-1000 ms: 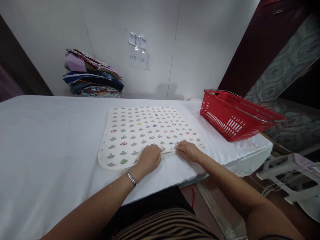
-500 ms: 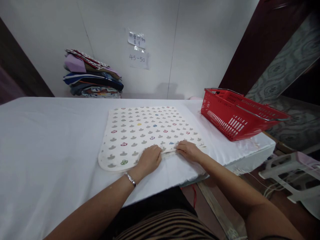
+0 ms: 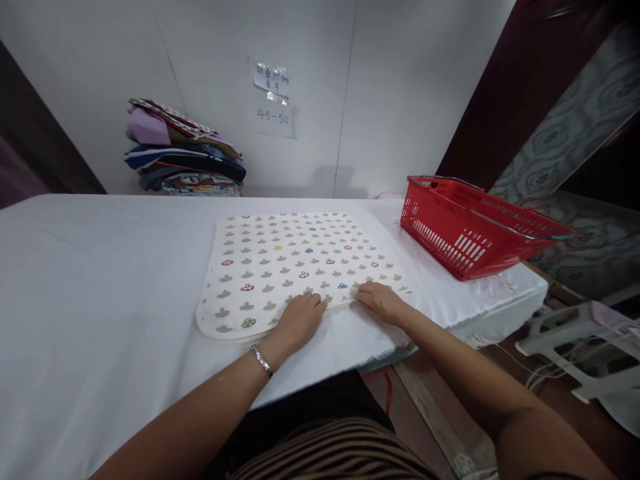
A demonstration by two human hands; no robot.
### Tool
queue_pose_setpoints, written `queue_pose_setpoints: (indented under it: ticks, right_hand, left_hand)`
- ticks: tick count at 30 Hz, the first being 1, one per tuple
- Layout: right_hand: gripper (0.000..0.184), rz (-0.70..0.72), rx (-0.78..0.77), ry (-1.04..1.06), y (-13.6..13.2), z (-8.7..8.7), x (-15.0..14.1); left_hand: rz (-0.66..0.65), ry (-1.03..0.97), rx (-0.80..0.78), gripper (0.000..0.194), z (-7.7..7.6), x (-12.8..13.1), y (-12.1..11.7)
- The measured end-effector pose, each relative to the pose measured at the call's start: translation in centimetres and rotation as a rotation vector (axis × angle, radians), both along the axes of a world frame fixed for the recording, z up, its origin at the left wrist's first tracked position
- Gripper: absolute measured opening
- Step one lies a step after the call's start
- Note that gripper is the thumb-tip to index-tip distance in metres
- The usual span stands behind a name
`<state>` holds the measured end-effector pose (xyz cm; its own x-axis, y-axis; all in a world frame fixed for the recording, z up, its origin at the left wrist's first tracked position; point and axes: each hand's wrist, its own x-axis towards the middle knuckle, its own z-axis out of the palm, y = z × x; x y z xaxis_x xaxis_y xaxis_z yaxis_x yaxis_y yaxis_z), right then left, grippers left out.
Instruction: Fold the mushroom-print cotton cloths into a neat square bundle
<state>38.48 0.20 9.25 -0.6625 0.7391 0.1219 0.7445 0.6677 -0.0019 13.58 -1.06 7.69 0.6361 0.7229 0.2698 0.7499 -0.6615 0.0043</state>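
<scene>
A cream cloth printed with grey and coloured mushrooms lies flat on the white-covered table. Its near left corner is rounded, and its near edge shows more than one layer. My left hand, with a silver bracelet at the wrist, is closed on the middle of that near edge, fingertips on top. A short way to the right, my right hand has its fingers closed on the same edge. Both thumbs are mostly hidden from view.
A red plastic basket stands at the table's right end. Against the wall at the back left is a pile of folded fabrics. Paper signs hang on the wall. A white plastic stool stands on the floor at right.
The near edge of the cloth between my hands lies flatter and more closed than before. My hands stay in almost the same place; the view has shifted slightly.
</scene>
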Motion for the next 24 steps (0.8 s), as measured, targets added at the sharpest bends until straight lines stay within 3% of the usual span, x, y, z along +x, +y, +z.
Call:
queue_pose_setpoints:
  ticks: [14,24]
  right_hand:
    - [0.027,0.009,0.022,0.029,-0.98,0.00,0.33]
    - [0.031,-0.014,0.022,0.077,-0.67,-0.58,0.29]
  left_hand:
    - [-0.035,0.041,0.008,0.018,0.68,0.07,-0.61]
    - [-0.100,0.189,0.091,0.031,0.94,0.35,-0.31]
